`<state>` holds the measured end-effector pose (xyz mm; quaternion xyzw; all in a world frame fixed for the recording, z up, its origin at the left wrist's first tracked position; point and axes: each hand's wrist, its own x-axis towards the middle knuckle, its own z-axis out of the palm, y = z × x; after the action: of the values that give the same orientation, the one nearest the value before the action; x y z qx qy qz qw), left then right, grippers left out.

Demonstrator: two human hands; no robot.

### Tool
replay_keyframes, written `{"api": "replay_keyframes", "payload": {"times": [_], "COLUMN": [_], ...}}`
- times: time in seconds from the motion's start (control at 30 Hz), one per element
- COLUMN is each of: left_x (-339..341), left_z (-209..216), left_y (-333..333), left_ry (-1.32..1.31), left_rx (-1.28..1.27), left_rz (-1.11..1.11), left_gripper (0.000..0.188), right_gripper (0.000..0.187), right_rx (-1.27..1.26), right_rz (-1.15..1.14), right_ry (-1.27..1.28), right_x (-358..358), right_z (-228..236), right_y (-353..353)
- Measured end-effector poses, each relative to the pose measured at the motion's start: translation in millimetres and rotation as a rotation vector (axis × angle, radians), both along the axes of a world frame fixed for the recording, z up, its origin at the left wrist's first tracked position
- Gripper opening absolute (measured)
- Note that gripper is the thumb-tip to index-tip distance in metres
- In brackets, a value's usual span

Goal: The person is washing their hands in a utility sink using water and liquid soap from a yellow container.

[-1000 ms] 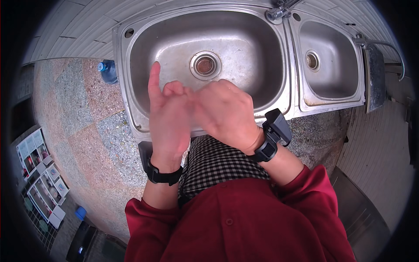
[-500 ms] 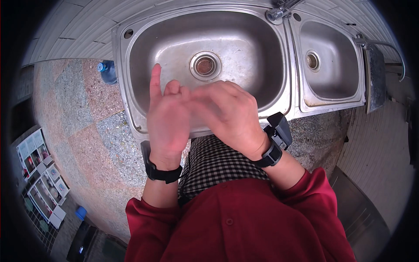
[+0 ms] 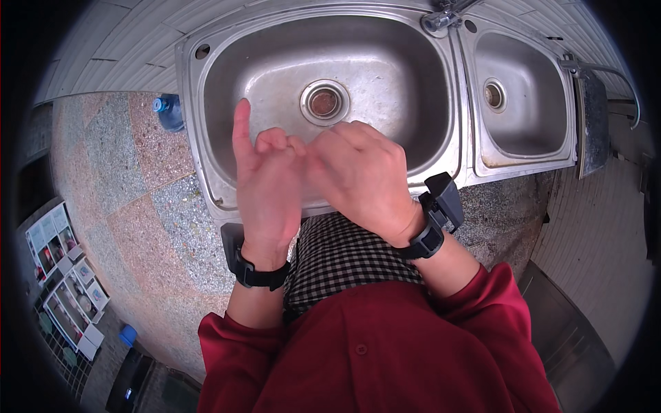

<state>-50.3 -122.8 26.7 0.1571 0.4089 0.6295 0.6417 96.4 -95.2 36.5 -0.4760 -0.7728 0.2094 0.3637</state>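
Note:
My left hand (image 3: 265, 186) is above the near side of the large steel sink basin (image 3: 372, 76). Its outermost finger on the left points straight up, apart from the others, which are bent. My right hand (image 3: 368, 168) is closed around the inner side of my left hand, hiding part of it. The overlap of the two hands is slightly blurred. No object shows in my left hand, which is partly open. Beyond my fingers lies the round drain (image 3: 324, 102) in the basin floor.
A metal faucet (image 3: 437, 23) stands at the basin's back right corner. A smaller steel sink (image 3: 527, 89) adjoins on the right. A blue water bottle (image 3: 171, 112) is on the floor left of the basin, and a tiled wall (image 3: 151, 34) runs behind.
My right hand has shifted slightly up and turned against my left hand, which has turned a little too. The grip between them stays.

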Motion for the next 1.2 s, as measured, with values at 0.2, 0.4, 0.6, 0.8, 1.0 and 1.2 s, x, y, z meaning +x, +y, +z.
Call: {"api": "replay_keyframes", "payload": {"times": [0.2,0.4,0.6,0.8,1.0,1.2], "left_x": [-11,-20,-20,-10,1,3], "left_z": [-3,4,-8,-2,12,17], "left_y": [2,2,-2,-1,0,2], "left_ry": [-0.265,-0.738,-0.701,-0.598,-0.505,-0.247], "left_rx": [0.011,0.004,0.147,0.163,0.096,0.031], "left_rz": [-0.055,-0.033,-0.108,-0.086,0.019,0.071], "left_gripper": [0.084,0.083,0.083,0.083,0.077,0.073], "right_gripper": [0.010,0.008,0.030,0.013,0.010,0.015], "right_rx": [-0.136,-0.640,-0.793,-0.699,-0.718,-0.219], "right_rz": [-0.104,-0.154,0.181,0.058,-0.041,0.019], "right_ry": [0.144,0.413,0.778,0.879,0.858,0.441], "right_x": [15,22,3,-11,-6,3], "right_z": [-5,2,-1,-3,-4,11], "right_y": [20,15,-11,-16,-17,-29]}}
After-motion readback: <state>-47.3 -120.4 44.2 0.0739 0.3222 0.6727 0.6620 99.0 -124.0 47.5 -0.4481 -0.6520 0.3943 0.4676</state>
